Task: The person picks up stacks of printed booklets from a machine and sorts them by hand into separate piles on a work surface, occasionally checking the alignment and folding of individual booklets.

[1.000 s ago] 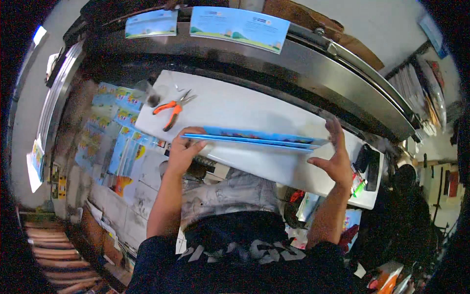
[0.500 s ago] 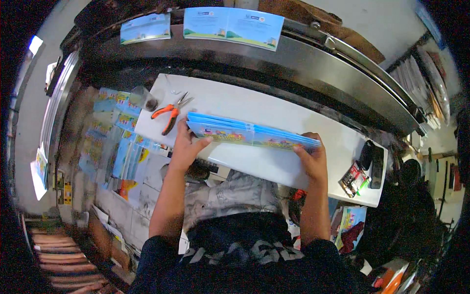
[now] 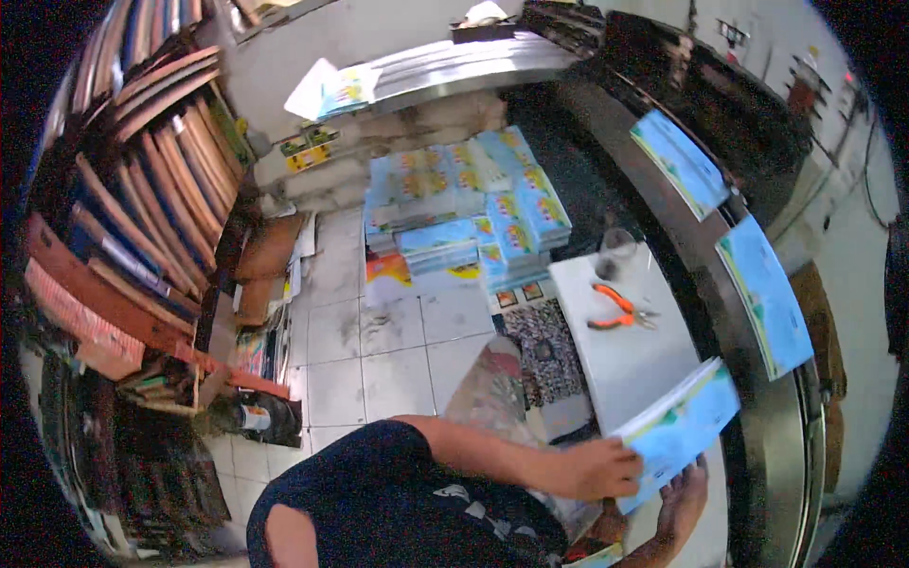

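While both hands grip the stack of blue booklets (image 3: 684, 421) over the near end of the white table (image 3: 630, 364), the step looks like squaring or shifting the stack, and it would go best with the edges kept flush, even pressure from top and bottom, and the far end not allowed to sag or fan out. Left hand (image 3: 597, 469) lies on top of the stack's near corner, fingers (image 3: 632, 466) together and flat, pressing down on the cover. Right hand (image 3: 684, 497) comes from underneath, palm up, fingers (image 3: 699, 466) slightly spread against the lower edge; whether the thumb wraps over the top I cannot tell, since the stack hides it. So the stack sits clamped between the two hands, tilted up toward the far right, its far end free near the curved metal rail (image 3: 757, 417). Orange-handled pliers (image 3: 617, 310) lie on the table well beyond the stack, apart from it. More blue booklets (image 3: 772, 298) rest on the rail, and piles of booklets (image 3: 464, 208) stand on the tiled floor (image 3: 379, 341) beyond the table.
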Demonstrator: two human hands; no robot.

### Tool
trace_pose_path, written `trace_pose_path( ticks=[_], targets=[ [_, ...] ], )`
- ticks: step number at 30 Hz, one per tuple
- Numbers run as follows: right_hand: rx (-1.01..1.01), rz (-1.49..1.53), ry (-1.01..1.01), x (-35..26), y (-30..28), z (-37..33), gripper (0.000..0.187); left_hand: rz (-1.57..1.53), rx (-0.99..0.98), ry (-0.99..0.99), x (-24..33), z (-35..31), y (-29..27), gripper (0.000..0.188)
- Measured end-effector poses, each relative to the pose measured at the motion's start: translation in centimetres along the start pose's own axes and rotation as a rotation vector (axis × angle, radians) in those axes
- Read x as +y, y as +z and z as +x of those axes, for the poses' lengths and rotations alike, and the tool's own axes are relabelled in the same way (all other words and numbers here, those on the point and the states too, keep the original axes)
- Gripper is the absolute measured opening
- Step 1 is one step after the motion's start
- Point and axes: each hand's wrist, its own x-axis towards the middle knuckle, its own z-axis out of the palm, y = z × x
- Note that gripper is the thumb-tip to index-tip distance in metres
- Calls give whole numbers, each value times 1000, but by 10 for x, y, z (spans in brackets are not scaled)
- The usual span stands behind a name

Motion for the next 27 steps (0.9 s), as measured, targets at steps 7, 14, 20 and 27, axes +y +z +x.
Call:
trace_pose_path(
  ticks=[7,14,20,27],
  targets=[
    [42,-942,-46,-21,-8,33,58,-148,-94,74,12,-5,49,30],
    [-112,-1464,-236,-35,-24,88,53,-205,228,-171,-32,-10,23,36],
    [23,-1672,-457,-2,2,59,61,-86,480,-455,-76,-59,-7,51],
    [-85,-1940,-497,44,29,-12,61,-78,542,-592,-84,-90,-7,55]
  ],
)
